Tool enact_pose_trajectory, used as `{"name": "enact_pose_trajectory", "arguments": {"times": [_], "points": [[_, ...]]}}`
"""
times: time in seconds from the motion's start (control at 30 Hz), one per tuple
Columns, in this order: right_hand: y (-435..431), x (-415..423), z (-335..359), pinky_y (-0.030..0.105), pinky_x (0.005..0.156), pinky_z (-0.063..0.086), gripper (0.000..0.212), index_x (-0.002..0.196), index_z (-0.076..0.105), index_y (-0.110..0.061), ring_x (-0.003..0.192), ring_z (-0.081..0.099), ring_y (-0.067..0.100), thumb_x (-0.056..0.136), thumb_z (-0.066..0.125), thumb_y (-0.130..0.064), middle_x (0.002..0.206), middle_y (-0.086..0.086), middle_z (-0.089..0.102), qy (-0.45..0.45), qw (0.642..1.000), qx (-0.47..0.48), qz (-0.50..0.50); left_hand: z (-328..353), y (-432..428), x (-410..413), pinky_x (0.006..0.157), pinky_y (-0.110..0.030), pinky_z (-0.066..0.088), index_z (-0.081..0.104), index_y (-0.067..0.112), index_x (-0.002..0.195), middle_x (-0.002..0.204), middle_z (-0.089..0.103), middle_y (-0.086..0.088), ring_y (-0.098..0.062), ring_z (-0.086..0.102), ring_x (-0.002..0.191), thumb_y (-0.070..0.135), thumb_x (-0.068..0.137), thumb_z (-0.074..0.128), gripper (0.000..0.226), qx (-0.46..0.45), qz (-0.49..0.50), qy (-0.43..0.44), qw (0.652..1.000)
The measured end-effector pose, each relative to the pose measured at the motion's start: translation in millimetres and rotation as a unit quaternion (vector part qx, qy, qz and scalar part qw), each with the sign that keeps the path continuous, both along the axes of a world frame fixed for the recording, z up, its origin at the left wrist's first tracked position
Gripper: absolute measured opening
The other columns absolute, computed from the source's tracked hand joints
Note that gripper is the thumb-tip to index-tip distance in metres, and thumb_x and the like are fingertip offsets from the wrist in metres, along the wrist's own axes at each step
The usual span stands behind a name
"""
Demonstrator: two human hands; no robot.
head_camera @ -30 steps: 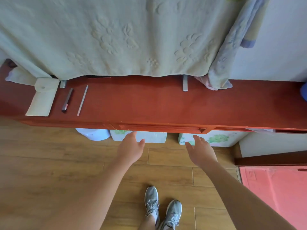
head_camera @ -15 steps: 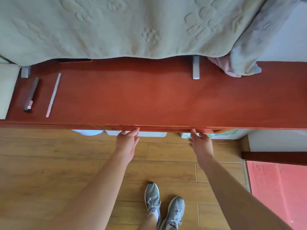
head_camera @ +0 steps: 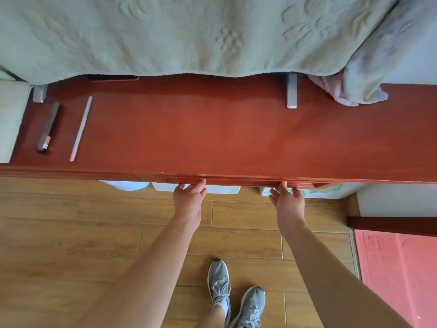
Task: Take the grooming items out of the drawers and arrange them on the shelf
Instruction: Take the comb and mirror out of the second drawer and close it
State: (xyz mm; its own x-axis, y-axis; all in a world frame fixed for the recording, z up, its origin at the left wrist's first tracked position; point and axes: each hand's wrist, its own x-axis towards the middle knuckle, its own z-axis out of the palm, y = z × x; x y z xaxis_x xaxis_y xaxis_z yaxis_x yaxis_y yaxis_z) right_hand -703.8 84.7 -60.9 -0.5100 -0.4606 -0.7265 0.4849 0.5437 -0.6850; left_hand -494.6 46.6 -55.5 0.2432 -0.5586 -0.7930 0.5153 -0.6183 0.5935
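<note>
Left hand (head_camera: pixel 189 200): gripping the lower lip of the drawer (head_camera: pixel 241 181), thumb laid up against the front, fingers curled under and out of sight.
Right hand (head_camera: pixel 289 202): open, fingers spread and fairly straight, forefinger tip touching that lip further to the right.
Drawer: a long, shallow front of moulded red-brown wood running left to right beneath the front edge of the shelf (head_camera: pixel 212 133). Only a narrow strip shows, and its inside is hidden.
Shelf: a broad plank of smooth, glossy reddish wood, long axis left to right.
Tube (head_camera: pixel 48 127): a dark, square-sided stick on the left end of the shelf, long axis front to back, with its orange labelled end toward the front edge.
Strip (head_camera: pixel 81 129): thin, flat and pale, just right of the tube and apart from it. It lies nearly parallel, with its far end leaning slightly right.
Pouch (head_camera: pixel 10 119): cream fabric with a woven look, left of the tube and cut off by the edge of the view.
Blanket (head_camera: pixel 189 31): pale green, embossed with flowers, hanging over the back of the shelf.
Metal foot (head_camera: pixel 292 93): a flat grey bar jutting from under the blanket, pointing toward the front.
Floor (head_camera: pixel 71 233): honey-coloured planks with wood grain, carrying grey laced trainers (head_camera: pixel 236 301) and a red patterned mat (head_camera: pixel 397 268) at right.
</note>
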Motion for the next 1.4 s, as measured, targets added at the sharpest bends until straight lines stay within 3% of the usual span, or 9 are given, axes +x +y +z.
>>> {"name": "enact_pose_trajectory", "arguments": {"times": [0.1,0.27,0.43,0.57,0.77,0.9,1.1,1.4], "points": [[1,1,-3,0.035,0.103,0.047,0.071,0.153,0.016,-0.005,0.103,0.064,0.014,0.098,0.055,-0.029,0.103,0.001,0.063,-0.009,1.000,-0.013,-0.012,-1,3,-2,0.108,-0.034,0.046,0.025,0.002,0.151,0.109,0.062,-0.007,-0.015,0.065,0.100,0.000,0.085,0.074,0.083,-0.001,0.012,-0.002,1.000],[2,5,-1,0.034,0.104,0.047,0.070,0.153,0.014,-0.006,0.108,0.063,0.016,0.099,0.056,-0.024,0.122,0.009,0.060,-0.042,0.997,-0.040,-0.046,3,8,-8,0.112,-0.037,0.042,0.029,0.006,0.150,0.129,0.061,-0.013,-0.012,0.064,0.093,0.002,0.085,0.075,0.079,-0.001,0.048,0.008,0.999],[19,8,-1,0.030,0.097,0.050,0.056,0.147,0.027,-0.006,0.088,0.062,0.010,0.100,0.054,-0.019,0.103,0.004,0.060,-0.049,0.995,-0.065,-0.057,3,28,-5,0.107,-0.035,0.047,0.032,0.006,0.146,0.111,0.062,-0.008,-0.016,0.064,0.103,-0.001,0.085,0.075,0.075,-0.012,0.068,0.032,0.997],[45,10,-5,0.030,0.099,0.049,0.050,0.143,0.033,-0.006,0.090,0.064,0.010,0.100,0.054,-0.021,0.104,0.004,0.062,-0.061,0.995,-0.067,-0.047,1,51,-2,0.107,-0.037,0.048,0.031,0.005,0.144,0.109,0.060,-0.010,-0.021,0.062,0.114,-0.004,0.085,0.072,0.072,-0.021,0.079,0.040,0.996],[89,14,-7,0.033,0.101,0.049,0.046,0.140,0.036,-0.003,0.087,0.064,0.010,0.100,0.053,-0.017,0.096,0.004,0.063,-0.071,0.993,-0.076,-0.047,2,92,5,0.106,-0.040,0.048,0.035,0.006,0.138,0.107,0.062,-0.011,-0.023,0.063,0.110,-0.007,0.085,0.070,0.064,-0.031,0.078,0.036,0.996],[122,19,-5,0.031,0.097,0.050,0.036,0.134,0.040,-0.005,0.087,0.064,0.010,0.101,0.051,-0.015,0.101,0.007,0.062,-0.077,0.994,-0.074,-0.040,1,124,10,0.107,-0.041,0.047,0.035,0.005,0.138,0.102,0.061,-0.010,-0.020,0.063,0.103,-0.008,0.087,0.067,0.061,-0.031,0.074,0.030,0.996],[164,29,0,0.030,0.094,0.049,0.062,0.151,0.016,-0.006,0.094,0.063,0.015,0.101,0.051,-0.011,0.102,0.003,0.060,-0.082,0.992,-0.073,-0.060,-2,168,18,0.108,-0.042,0.046,0.032,0.002,0.143,0.097,0.061,-0.011,-0.023,0.060,0.103,-0.009,0.087,0.066,0.066,-0.032,0.083,0.032,0.996],[197,31,2,0.030,0.095,0.048,0.063,0.152,0.013,-0.007,0.104,0.063,0.021,0.101,0.050,-0.009,0.101,-0.001,0.058,-0.090,0.991,-0.070,-0.069,-3,202,22,0.108,-0.042,0.046,0.036,0.005,0.133,0.097,0.061,-0.011,-0.024,0.060,0.106,-0.010,0.088,0.065,0.056,-0.025,0.079,0.025,0.996]]}}
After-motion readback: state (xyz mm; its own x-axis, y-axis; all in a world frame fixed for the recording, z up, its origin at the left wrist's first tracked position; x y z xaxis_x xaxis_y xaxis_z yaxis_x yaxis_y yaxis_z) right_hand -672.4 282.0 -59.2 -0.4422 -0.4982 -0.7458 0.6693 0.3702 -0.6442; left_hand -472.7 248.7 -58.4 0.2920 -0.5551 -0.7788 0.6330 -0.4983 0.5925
